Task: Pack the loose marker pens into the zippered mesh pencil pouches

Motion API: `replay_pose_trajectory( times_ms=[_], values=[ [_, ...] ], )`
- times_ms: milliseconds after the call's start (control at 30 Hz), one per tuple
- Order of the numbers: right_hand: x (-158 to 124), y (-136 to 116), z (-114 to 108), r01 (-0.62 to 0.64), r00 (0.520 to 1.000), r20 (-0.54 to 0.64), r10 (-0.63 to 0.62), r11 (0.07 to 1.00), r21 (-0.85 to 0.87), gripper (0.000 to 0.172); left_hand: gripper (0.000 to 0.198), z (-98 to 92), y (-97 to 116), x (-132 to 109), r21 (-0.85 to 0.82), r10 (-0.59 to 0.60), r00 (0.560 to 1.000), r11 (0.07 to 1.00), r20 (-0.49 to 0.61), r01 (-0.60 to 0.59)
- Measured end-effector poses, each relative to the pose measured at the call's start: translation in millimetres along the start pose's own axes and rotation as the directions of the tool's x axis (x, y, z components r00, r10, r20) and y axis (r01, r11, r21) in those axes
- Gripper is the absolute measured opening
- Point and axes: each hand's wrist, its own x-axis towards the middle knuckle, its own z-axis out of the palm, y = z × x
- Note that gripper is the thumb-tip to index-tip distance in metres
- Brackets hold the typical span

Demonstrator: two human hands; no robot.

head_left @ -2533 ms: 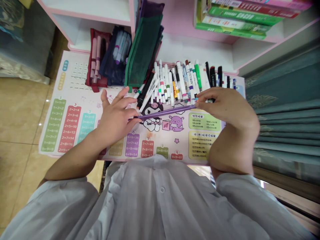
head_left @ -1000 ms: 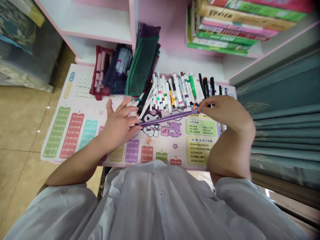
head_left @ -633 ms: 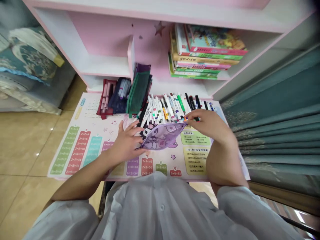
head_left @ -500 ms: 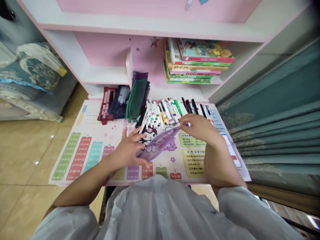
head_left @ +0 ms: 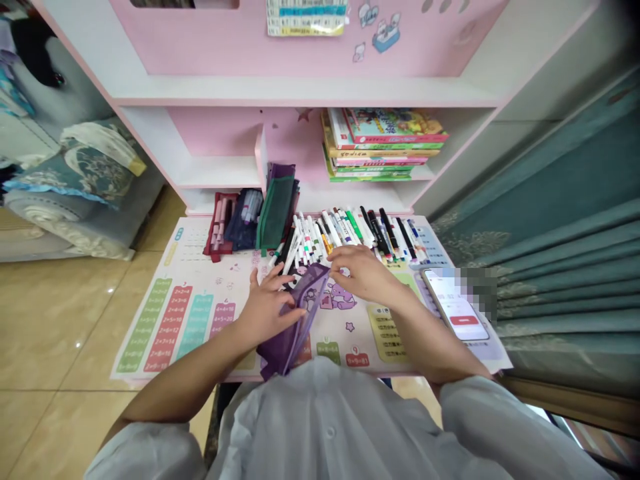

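A purple mesh zip pouch (head_left: pixel 280 340) lies slanted at the table's front edge, its zipper side towards the right. My right hand (head_left: pixel 363 272) is closed in a pinch at the pouch's far upper end, by the zipper. At the pouch's left side, my left hand (head_left: pixel 267 307) has its thumb and index finger on the mesh, while the other fingers spread apart. Just beyond the hands lies a wide row of loose markers (head_left: pixel 345 227), mostly white with coloured ends, some black. Whether the pouch holds anything is hard to see.
Behind the left hand stand a red mesh pouch (head_left: pixel 216 233) with pink pens, a dark blue pouch (head_left: pixel 243 230) with markers and a green pouch (head_left: pixel 276 213). Books (head_left: pixel 385 143) are stacked on the shelf. A phone (head_left: pixel 455 307) lies at the right, near the curtain (head_left: pixel 565 267).
The pouch has swung steeper, its near end now towards my body and more of its mesh showing. My right hand has shifted left with its far end. The camera view has tilted up.
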Motion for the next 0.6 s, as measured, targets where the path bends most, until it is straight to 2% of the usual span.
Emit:
replay_pose_trajectory(
  times_ms=[133, 233, 333, 400, 500, 600],
  values=[
    [4, -13, 6, 0.021, 1.0, -0.006, -0.02, 0.999, 0.035, 0.016, 0.016, -3.3, 4, -1, 0.044, -0.034, 0.999, 0.998, 0.003, 0.034],
    [10, -17, 6, 0.006, 1.0, -0.016, -0.005, 0.996, 0.086, 0.016, 0.018, -9.1, 7, -1, -0.008, -0.097, 0.995, 0.995, -0.001, 0.097],
    [22, -10, 7, -0.064, 0.988, -0.127, 0.085, 0.985, 0.163, 0.018, 0.022, -15.0, 8, 0, -0.124, -0.19, 0.982, 0.974, 0.0, 0.188],
    [32, 1, 12, -0.125, 0.957, -0.236, 0.166, 0.975, 0.182, 0.02, 0.023, -17.0, 7, 1, -0.17, -0.24, 0.971, 0.957, 0.003, 0.237],
    [45, 17, 24, -0.23, 0.892, -0.378, 0.249, 0.969, 0.094, 0.019, 0.023, -16.2, 4, 3, -0.204, -0.282, 0.959, 0.938, 0.015, 0.279],
    [50, 26, 38, -0.323, 0.875, -0.396, 0.279, 0.945, -0.047, 0.018, 0.026, -12.6, 0, 4, -0.25, -0.292, 0.956, 0.923, 0.038, 0.292]
  ],
)
